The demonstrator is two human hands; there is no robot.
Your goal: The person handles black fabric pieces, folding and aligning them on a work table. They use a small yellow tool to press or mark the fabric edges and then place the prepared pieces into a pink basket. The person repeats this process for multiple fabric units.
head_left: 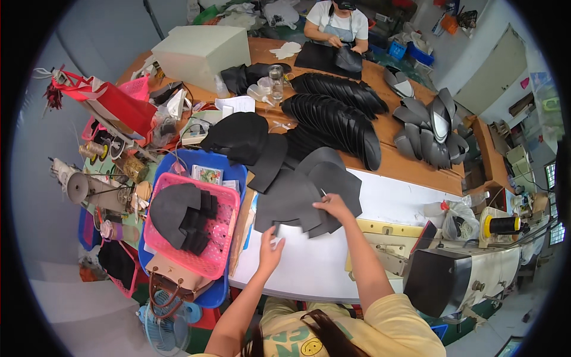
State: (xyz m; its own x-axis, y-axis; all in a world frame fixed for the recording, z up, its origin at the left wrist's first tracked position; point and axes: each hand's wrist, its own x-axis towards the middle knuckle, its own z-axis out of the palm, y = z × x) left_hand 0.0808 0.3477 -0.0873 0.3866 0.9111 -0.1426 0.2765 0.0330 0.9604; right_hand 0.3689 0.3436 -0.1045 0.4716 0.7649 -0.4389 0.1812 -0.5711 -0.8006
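Observation:
Dark grey cut sheet pieces (285,199) lie overlapped on the white tabletop in front of me, their notched lower edges toward me. My right hand (336,207) is closed over their right part, with the tip of a thin pale pen-like tool (323,192) showing above the fingers. At the lower left edge of the pieces is my left hand (270,251), thumb and forefinger apart. Whether its fingertips touch the edge I cannot tell. Just beyond, more black pieces (238,134) are heaped.
Left of me, a pink basket (229,253) holding dark pieces sits in a blue tub (178,156). A sewing machine (440,279) stands at the right. Rows of curved black pieces (333,122) cover the brown table, where another person (338,27) handles a black piece at the far side.

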